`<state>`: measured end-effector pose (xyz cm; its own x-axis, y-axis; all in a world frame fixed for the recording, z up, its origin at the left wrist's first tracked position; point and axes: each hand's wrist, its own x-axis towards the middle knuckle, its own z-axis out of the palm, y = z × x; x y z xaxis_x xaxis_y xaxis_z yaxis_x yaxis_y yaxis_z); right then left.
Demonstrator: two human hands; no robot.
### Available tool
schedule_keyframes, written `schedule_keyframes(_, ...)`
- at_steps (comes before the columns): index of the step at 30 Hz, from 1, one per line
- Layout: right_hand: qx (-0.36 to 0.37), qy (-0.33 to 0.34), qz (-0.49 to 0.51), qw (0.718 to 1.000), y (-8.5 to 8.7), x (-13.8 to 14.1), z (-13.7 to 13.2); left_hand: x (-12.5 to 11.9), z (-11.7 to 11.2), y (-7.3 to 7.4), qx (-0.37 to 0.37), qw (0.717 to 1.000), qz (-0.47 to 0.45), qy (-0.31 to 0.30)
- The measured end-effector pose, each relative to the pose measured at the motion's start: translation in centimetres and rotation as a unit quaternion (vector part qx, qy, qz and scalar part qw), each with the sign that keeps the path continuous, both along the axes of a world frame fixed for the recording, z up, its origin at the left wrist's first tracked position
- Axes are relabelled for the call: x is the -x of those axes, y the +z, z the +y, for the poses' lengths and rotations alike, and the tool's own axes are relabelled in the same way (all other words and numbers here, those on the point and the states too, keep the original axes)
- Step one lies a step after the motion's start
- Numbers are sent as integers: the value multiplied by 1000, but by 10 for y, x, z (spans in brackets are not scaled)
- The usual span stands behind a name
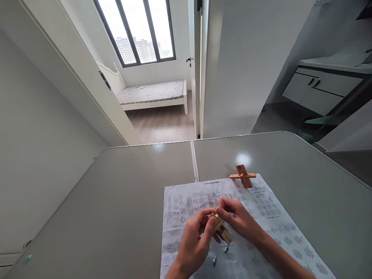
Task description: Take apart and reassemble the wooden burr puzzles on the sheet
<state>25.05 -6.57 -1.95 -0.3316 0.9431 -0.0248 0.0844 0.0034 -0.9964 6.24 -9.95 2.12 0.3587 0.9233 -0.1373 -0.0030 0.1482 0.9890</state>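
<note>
Between my two hands is a small wooden block puzzle (217, 221), made of pale wooden pieces fitted together. My left hand (199, 234) grips it from the left, thumb in front and fingers behind. From the right, my right hand (236, 217) pinches its upper end with thumb and fingertips. One pale block (226, 235) sticks out low on the right, below the fingers. Underneath lies a large printed sheet (177, 228) covered with small diagrams. At the sheet's top edge stands a reddish wooden cross-shaped puzzle (243, 176), apart from both hands.
The grey table (130, 217) has a seam (194, 161) across it. Two small dark shiny scraps, one of them a torn bit (214, 261), lie on the sheet near my hands. Beyond the table, a doorway shows a bed (154, 93) beneath a window.
</note>
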Motion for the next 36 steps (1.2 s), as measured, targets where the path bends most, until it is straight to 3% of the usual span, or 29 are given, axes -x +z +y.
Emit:
schedule_keyframes(5, -14, 19, -16, 1000, -6, 1, -1, 0, 1, -4, 10, 1000, 1, -2)
schedule_keyframes(14, -43, -9, -50, 998, -7, 2, -2, 1, 1, -2, 3, 1000, 16, -8)
schedule_keyframes(20, -36, -14, -60, 997, -5, 4, -3, 1, 0, -4, -18, 999, 43, -1)
schedule_keyframes(24, -2, -3, -26, 1000, -6, 3, -3, -1, 0, -6, 7, 1000, 13, 10)
schedule_keyframes(28, -10, -37, -14, 999, -2, 3, -2, 1, 4, -5, 51, 996, -44, 64)
schedule_keyframes(33, -64, -129, -115, 983, -3, 2, 3, 5, 10, -1, 80, 978, -77, 176)
schedule_keyframes(36, -130, -113, -174, 970, -6, 0, 5, 5, 10, 1, 100, 970, -100, 197)
